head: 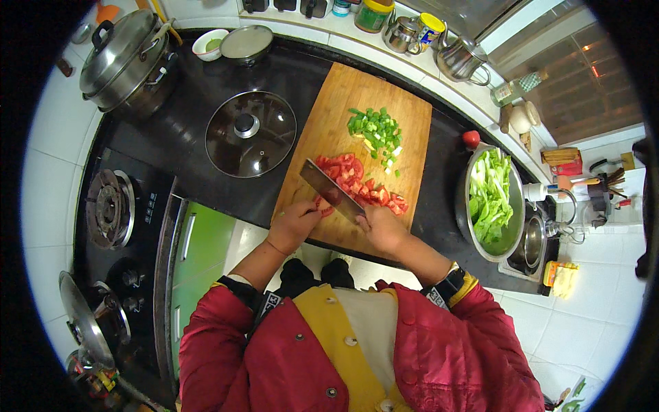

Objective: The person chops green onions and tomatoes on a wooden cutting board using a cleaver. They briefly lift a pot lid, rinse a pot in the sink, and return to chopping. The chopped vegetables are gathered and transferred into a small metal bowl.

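Note:
My right hand [383, 229] grips the handle of a Chinese cleaver [329, 189], its broad blade slanting up and left over a wooden cutting board [314, 134]. Beyond and right of the blade lie cut tomato pieces [350, 172]. At the near side of the blade my left hand [293, 224] has its fingertips on a small tomato portion [323, 206]; the fingers partly cover it. Chopped green onion [378, 131] forms a pile on the board's far part, with a few yellowish bits at its left edge.
A glass lid [250, 134] lies left of the board. Right of it stand a metal basin [463, 206] of leafy greens [491, 195] and a whole red tomato [470, 139]. A steamer pot [123, 62] and a gas burner [109, 208] are at left, a sink [533, 242] at right.

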A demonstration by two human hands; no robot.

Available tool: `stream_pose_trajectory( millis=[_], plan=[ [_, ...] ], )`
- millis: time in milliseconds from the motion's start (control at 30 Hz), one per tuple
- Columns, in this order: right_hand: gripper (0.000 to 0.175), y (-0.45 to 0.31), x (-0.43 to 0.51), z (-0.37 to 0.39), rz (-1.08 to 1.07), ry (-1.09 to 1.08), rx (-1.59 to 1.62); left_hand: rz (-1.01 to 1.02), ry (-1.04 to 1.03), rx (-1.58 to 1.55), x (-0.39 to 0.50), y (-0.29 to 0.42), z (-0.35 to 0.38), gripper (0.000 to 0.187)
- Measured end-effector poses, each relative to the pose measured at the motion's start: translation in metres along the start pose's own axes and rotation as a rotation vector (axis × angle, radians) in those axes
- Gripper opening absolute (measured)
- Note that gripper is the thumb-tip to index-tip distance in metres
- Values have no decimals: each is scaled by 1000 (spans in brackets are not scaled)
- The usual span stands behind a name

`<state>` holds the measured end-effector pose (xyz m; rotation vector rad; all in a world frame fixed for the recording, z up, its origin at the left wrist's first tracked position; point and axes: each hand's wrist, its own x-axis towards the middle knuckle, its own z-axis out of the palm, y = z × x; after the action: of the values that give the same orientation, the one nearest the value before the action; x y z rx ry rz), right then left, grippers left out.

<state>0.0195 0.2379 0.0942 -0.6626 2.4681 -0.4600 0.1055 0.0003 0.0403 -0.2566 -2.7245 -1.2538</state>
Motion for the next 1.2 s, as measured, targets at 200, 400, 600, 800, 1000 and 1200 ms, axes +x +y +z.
stream_pose_trajectory(
  millis=[200, 400, 600, 800, 1000, 1200],
  plan=[
    [25, 14, -35, -21, -47, 58, 172, 57, 34, -94, 3, -6, 0, 7],
    [23, -16, -39, -28, -132, 84, -89, 286, 146, 173, 6, -8, 5, 6],
    [26, -11, -8, 5, -36, 12, -65, 269, 98, 160, 3, -11, 6, 10],
    [24, 19, -32, -8, -107, -11, 247, 256, 6, 206, 3, -17, 2, 17],
    [23, 51, -91, -53, 187, 254, 502, 168, 36, 124, 5, -17, -7, 19],
    [20, 87, -137, -51, 252, 411, 260, 103, -57, 316, 1, -17, -40, 33]
  ],
)
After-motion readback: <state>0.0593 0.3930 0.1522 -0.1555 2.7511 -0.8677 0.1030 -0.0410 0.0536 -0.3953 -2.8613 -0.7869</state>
